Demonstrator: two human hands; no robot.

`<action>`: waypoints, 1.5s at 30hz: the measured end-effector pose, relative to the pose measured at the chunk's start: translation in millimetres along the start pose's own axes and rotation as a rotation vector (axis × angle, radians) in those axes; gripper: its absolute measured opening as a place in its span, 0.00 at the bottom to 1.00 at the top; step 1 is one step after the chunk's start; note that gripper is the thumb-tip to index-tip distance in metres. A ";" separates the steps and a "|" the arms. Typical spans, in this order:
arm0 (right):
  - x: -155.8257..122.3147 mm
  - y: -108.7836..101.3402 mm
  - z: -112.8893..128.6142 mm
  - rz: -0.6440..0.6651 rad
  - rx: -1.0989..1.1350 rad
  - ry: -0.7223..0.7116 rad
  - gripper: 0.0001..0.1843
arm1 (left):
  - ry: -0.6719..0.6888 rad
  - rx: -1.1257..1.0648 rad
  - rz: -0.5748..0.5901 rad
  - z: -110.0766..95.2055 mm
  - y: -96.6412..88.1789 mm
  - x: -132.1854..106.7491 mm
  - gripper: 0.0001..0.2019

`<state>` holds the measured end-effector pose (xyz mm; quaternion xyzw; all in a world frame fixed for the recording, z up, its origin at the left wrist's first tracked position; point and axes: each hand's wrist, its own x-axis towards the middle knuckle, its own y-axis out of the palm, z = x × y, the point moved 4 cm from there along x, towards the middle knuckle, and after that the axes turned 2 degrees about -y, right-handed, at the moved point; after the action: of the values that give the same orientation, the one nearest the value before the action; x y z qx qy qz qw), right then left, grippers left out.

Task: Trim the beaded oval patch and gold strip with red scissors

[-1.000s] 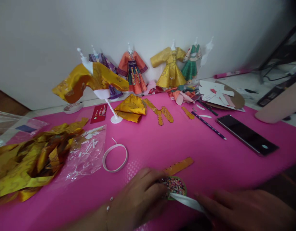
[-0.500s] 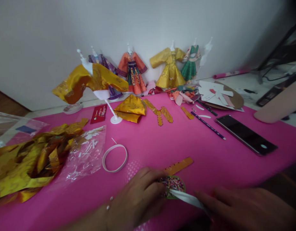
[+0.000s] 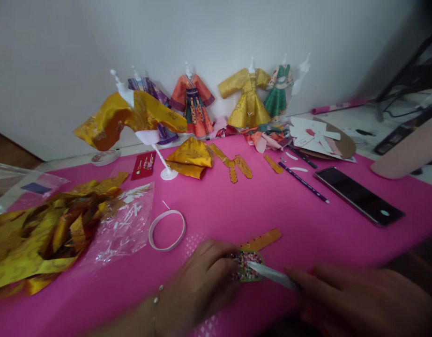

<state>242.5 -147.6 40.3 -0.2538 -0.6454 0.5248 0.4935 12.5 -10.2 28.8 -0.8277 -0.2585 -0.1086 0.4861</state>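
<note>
My left hand [image 3: 202, 283] rests at the near edge of the pink mat [image 3: 237, 206], its fingers curled round a small green dish of tiny coloured beads [image 3: 247, 266]. My right hand [image 3: 356, 302] grips a slim white pen-like tool [image 3: 270, 274] whose tip lies over the beads. An orange paper strip with small dots [image 3: 260, 240] lies just behind the dish. A loop of white tape [image 3: 167, 230] sits to the left of my left hand.
Crumpled gold fabric [image 3: 40, 234] and a clear bag of white scraps [image 3: 126, 224] lie at left. A gold robe on a white stand [image 3: 131, 117], several paper doll dresses [image 3: 249, 96] along the wall, a phone [image 3: 358, 195], a purple pencil [image 3: 303, 182] and paper cut-outs [image 3: 319, 138] are farther back.
The bead dish and both hands have shifted slightly away from me and to the left; the white tool's tip now reaches farther over the beads.
</note>
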 end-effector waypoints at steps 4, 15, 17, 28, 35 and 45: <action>2.7 -3.2 -0.8 0.012 -0.026 0.019 0.20 | -0.005 -0.006 -0.014 2.2 0.9 -0.9 0.09; 0.5 -1.7 -1.3 -0.011 -0.057 0.052 0.20 | -0.031 -0.001 -0.023 4.7 -0.7 -1.6 0.12; 1.2 -2.0 0.4 -0.016 -0.047 0.040 0.19 | -0.027 -0.002 -0.030 6.0 0.7 -2.0 0.13; 10.8 -10.9 10.7 -0.036 0.061 0.000 0.17 | -0.039 0.001 -0.035 4.5 -2.6 0.0 0.13; 12.1 -8.3 12.8 0.018 0.017 -0.077 0.15 | 0.018 -0.033 0.002 2.4 4.3 -0.4 0.16; 5.8 -6.1 15.1 0.016 0.022 -0.105 0.21 | 0.071 -0.113 0.073 1.3 11.5 -0.9 0.15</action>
<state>227.8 -151.1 48.6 -0.2254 -0.6627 0.5483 0.4575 17.8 -14.0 19.2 -0.8585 -0.2041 -0.1343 0.4510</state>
